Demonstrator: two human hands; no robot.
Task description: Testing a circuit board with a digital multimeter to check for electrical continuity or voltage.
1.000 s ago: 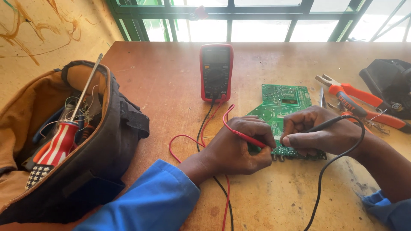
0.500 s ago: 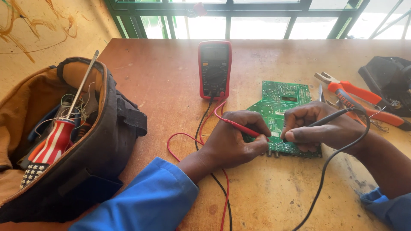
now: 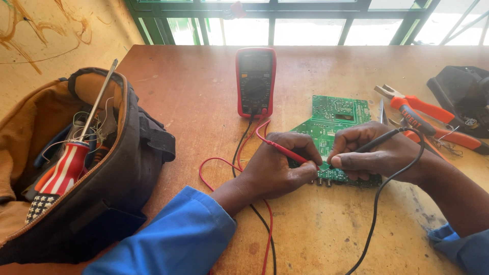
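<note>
A green circuit board lies flat on the wooden table. My left hand holds a red test probe, its tip on the board's near edge. My right hand holds a black test probe, tip touching the board close beside the red one. Red and black leads run from both probes back to a red multimeter standing behind the board. Both sleeves are blue.
An open brown and black tool bag sits at the left, holding a striped-handle screwdriver and wires. Orange-handled pliers and a black pouch lie at the right. Windows with green frames stand behind the table.
Both hands stay on the board's near edge. The probe tips shifted slightly and the camera view moved a little; the black lead's loop changed shape.
</note>
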